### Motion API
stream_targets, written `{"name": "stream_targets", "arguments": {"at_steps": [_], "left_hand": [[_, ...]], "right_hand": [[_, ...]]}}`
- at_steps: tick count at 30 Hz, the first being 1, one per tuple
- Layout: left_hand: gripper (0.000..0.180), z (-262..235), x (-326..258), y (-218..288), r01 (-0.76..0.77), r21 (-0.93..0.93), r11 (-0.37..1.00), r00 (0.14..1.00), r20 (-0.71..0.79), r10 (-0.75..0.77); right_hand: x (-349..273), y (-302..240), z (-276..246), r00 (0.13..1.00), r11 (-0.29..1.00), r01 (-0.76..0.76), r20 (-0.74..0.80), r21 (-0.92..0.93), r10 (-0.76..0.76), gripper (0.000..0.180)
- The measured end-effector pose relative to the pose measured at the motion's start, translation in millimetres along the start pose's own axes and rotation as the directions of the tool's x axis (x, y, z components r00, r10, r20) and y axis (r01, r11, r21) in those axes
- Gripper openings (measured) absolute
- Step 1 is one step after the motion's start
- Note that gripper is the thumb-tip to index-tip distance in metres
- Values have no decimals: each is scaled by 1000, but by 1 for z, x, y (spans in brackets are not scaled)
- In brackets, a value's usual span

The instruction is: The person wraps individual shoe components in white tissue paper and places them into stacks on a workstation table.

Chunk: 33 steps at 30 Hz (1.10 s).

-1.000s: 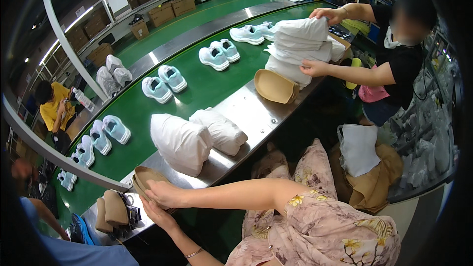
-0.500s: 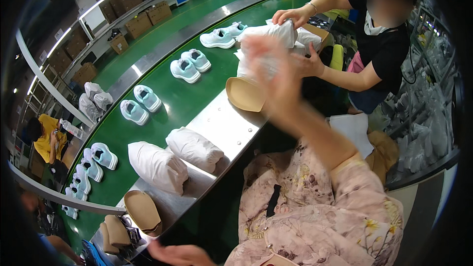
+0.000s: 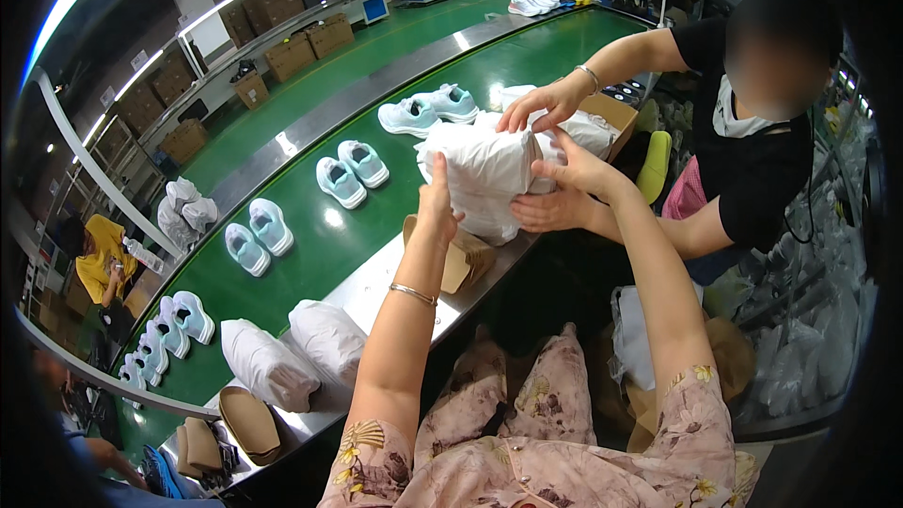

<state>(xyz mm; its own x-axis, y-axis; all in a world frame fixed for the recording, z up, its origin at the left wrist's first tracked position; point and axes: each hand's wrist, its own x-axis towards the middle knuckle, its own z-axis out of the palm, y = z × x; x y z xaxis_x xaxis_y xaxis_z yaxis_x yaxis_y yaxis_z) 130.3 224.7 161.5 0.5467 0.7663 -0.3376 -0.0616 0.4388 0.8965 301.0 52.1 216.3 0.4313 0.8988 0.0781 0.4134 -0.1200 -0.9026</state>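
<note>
A stack of white paper-wrapped bundles (image 3: 484,169) is at the bench edge in the upper middle. My left hand (image 3: 436,202) presses against its left side, thumb up. My right hand (image 3: 583,167) grips its right side, thumb and fingers spread around it. Between my hands, a co-worker's hand (image 3: 546,105) lies on top of the stack, and the co-worker's other hand (image 3: 553,212) supports it low on the right. Curved tan cardboard pieces (image 3: 466,261) sit just below the stack, partly behind my left forearm.
Pairs of pale blue sneakers (image 3: 353,172) line the green conveyor belt (image 3: 310,263). Two white wrapped bundles (image 3: 268,362) lie on the metal ledge nearer me, beside tan cardboard pieces (image 3: 249,421). The co-worker stands at the right. An open carton (image 3: 611,113) is behind the stack.
My left hand has come up from the lower edge to the stack's left side. My right hand, blurred in front of the stack before, now rests on its right side. My view has shifted.
</note>
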Motion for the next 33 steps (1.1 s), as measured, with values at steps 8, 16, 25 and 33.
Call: {"name": "stream_targets", "arguments": {"at_steps": [8,16,25,33], "left_hand": [[105,21,-3,-39,38,-255,966,996,85,-17],[85,17,9,-47,96,-254,962,980,-145,-136],[66,24,32,-51,229,-213,950,963,-96,-253],[64,54,-4,-29,-160,-658,736,972,23,232]], "right_hand": [[28,-22,23,964,900,194,-96,-389,-250,84],[39,8,-8,986,927,-158,2,340,168,65],[44,10,-17,998,888,-41,-17,458,54,66],[15,-39,-6,960,873,274,-176,404,-220,46]]}}
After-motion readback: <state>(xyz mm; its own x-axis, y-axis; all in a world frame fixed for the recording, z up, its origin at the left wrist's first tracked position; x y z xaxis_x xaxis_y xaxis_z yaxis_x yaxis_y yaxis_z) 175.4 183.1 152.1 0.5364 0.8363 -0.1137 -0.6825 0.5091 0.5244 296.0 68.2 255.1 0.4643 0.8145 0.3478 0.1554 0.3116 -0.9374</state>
